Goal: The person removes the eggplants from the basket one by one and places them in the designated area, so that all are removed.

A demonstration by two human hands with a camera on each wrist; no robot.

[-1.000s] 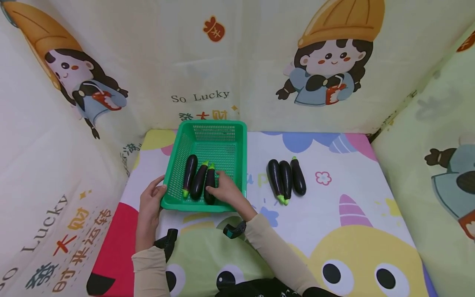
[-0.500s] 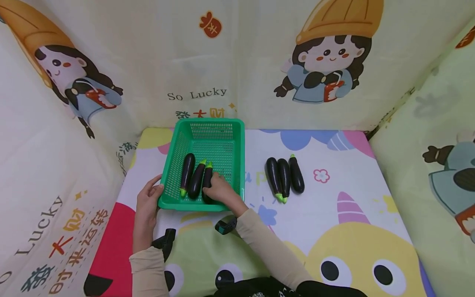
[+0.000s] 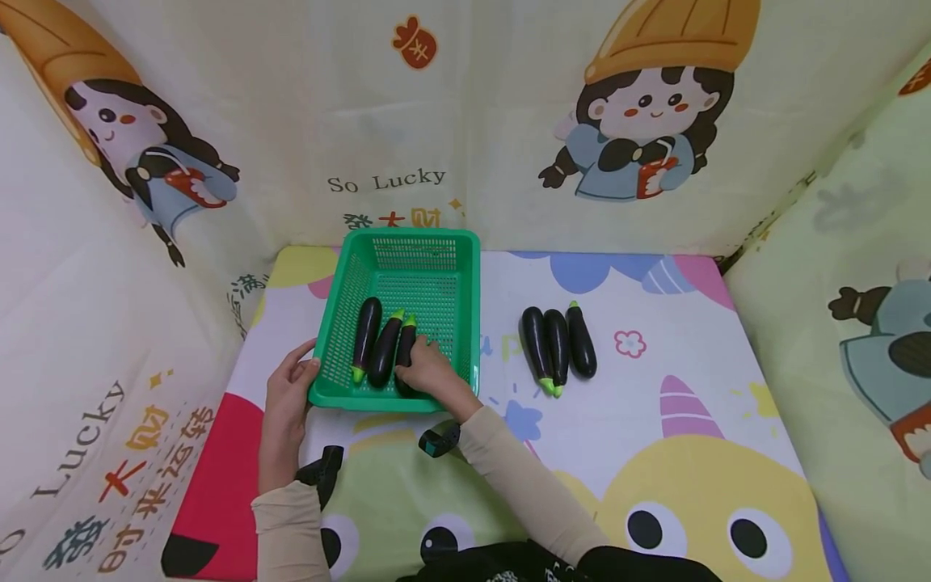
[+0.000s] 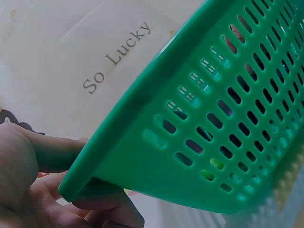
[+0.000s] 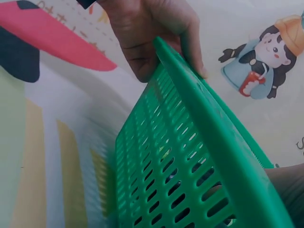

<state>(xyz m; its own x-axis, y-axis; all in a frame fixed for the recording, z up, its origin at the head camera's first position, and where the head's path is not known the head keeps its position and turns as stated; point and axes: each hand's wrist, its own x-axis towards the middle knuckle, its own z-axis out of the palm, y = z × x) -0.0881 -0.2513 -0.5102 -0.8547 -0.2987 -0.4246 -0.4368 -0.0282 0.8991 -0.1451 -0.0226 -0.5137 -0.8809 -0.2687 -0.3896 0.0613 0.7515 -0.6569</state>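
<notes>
"What's at the right fingers?"

"On my feed the right hand [image 3: 434, 370] has its fingers and thumb around the nearer half of the rightmost eggplant [image 3: 405, 346] in the green basket [image 3: 393, 406]. Its green stem points to the far side. I can't tell whether it's lifted off the basket floor."

"And the left?"

"The left hand [image 3: 285, 396] grips the rim at the basket's near left corner. My left wrist view shows fingers on both sides of that rim."

"Anything beside the held one?"

"I see the middle eggplant [image 3: 385, 349] just beside it, stem also pointing away, then the leftmost eggplant [image 3: 367, 335], stem toward the near side."

"Farther out?"

"Right of the basket, on the patterned tablecloth [image 3: 618, 412], I count three loose eggplants [image 3: 557, 343] lying side by side. Two have their stems near; the right one's is far. Behind, I see a pale cloth wall [image 3: 502, 162] printed with cartoon figures."
</notes>
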